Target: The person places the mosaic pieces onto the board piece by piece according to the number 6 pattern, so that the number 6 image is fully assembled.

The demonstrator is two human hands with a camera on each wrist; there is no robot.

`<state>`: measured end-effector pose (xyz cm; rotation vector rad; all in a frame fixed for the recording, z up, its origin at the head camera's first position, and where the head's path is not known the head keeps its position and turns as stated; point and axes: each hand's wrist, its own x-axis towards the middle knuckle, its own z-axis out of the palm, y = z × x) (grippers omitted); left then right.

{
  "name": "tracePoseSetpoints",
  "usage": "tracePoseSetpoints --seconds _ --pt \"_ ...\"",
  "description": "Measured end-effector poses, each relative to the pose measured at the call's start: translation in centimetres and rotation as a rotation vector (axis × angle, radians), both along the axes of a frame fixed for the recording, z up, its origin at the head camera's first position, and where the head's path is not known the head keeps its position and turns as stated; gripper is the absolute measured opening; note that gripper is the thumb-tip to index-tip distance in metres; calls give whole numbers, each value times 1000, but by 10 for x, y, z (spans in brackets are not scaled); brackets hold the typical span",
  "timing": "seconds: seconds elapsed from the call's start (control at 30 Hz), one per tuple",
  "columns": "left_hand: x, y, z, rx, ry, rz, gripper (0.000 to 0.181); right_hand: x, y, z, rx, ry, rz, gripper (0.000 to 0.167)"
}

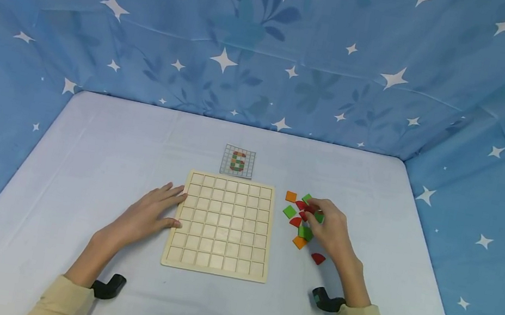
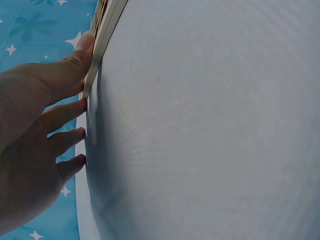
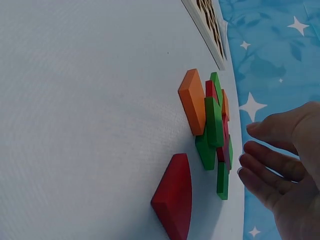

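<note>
I see the left hand (image 1: 145, 216), fingers spread, touching the left edge of a pale, square, gridded board (image 1: 225, 221). To the board's right, the right hand (image 1: 331, 229) bends over flat red, green and orange pieces (image 1: 304, 232), thumb and fingertips apart; any contact I can't confirm.
</note>
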<state>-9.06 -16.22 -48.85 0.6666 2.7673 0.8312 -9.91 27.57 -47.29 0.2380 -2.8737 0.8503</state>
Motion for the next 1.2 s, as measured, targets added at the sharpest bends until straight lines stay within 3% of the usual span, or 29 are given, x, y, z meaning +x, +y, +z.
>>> tracePoseSetpoints --seconds 0.4,0.57,0.87,1.2 --pt "1 2 2 1 4 -1 72 -3 6 -5 0 30 19 25" --pt "1 2 2 11 5 -10 72 -4 8 -7 11 4 1 17" --pt "2 -3 5 13 7 4 73 -13 8 -7 22 -64 9 17" --pt "1 0 3 27 -7 -5 73 -14 13 -5 50 -123 -8 19"
